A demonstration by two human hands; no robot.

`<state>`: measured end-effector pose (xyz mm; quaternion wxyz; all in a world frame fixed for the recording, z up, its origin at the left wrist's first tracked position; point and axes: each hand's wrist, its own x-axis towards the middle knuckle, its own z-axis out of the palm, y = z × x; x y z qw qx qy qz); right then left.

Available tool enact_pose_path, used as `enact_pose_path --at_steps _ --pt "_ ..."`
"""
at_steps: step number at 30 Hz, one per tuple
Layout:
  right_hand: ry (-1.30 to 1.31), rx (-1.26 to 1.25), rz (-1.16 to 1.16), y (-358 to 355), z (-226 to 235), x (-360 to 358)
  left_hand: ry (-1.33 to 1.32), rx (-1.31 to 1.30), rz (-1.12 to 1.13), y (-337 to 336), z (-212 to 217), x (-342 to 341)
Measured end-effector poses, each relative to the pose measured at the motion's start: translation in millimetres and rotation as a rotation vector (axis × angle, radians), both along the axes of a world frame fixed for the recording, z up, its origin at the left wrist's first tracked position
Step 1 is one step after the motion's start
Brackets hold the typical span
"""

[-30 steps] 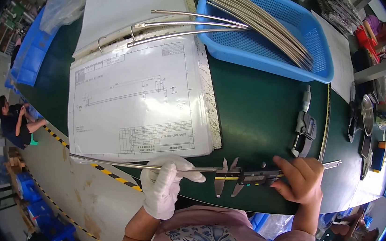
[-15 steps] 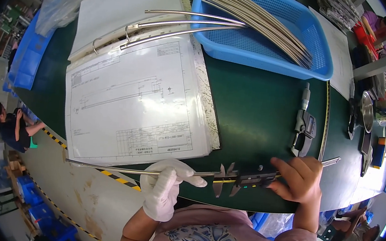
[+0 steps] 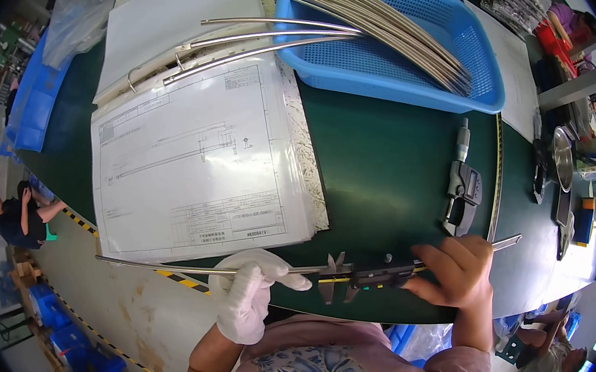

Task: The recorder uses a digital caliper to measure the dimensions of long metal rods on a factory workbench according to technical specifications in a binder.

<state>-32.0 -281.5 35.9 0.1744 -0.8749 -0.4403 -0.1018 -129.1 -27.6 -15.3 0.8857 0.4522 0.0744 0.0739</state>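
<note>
My left hand (image 3: 247, 293), in a white glove, pinches a long thin metal rod (image 3: 159, 266) along the table's front edge. Its left part sticks out past the glove, and its right end meets the jaws of a digital caliper (image 3: 382, 274). Bare fingers of my right hand (image 3: 457, 272) are closed round the caliper's body and beam. The caliper lies level, its jaws a little apart. Whether they touch the rod cannot be made out. Beyond the right hand rests a digital micrometer (image 3: 466, 185) on the green table (image 3: 379, 173).
A blue plastic basket (image 3: 388, 92) at the back holds several metal rods (image 3: 400, 41). Three more rods (image 3: 253, 56) reach from it over an open ring binder with a drawing sheet (image 3: 198, 168). A round metal dish (image 3: 562, 159) stands at right. Other people sit at both sides.
The view has shifted slightly, so the basket, binder and micrometer appear further left. Both hands keep their grips; the rod and caliper stay together with little visible change.
</note>
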Motion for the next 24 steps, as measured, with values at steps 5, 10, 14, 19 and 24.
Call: enact_pose_path --at_steps 5,10,14,19,24 --pt "0.031 0.016 -0.002 0.5 -0.9 -1.3 -0.005 0.007 0.056 -1.8 2.7 -0.1" --pt "0.028 0.020 -0.004 1.0 -0.9 -2.2 -0.029 0.032 0.028 0.3 3.5 0.4" --pt "0.027 -0.001 -0.028 -2.2 -4.8 -0.9 0.011 -0.017 0.029 -3.0 -4.3 4.6" --pt "-0.012 0.038 0.010 2.0 -6.4 1.1 0.001 0.008 0.045 1.9 4.0 -0.1" --pt "-0.142 0.035 0.012 -5.7 -7.4 -1.4 0.076 0.019 -0.032 -3.6 5.0 2.5"
